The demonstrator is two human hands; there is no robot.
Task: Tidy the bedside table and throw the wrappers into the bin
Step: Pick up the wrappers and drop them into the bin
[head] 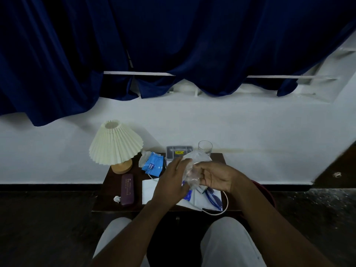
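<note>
The clear wrapper (194,166) and left hand (170,182) are covering part of the gray box (179,151). The right arm (269,218) is hiding most of the red bin (268,189).

You've one cam, head-worn, wide-angle, facing fwd & down. The bedside table (110,187) sits close, centre-low in frame, your knees (227,239) at the btm edge; white wall (250,128) and blue curtain (173,35) fill the upper half.
</note>
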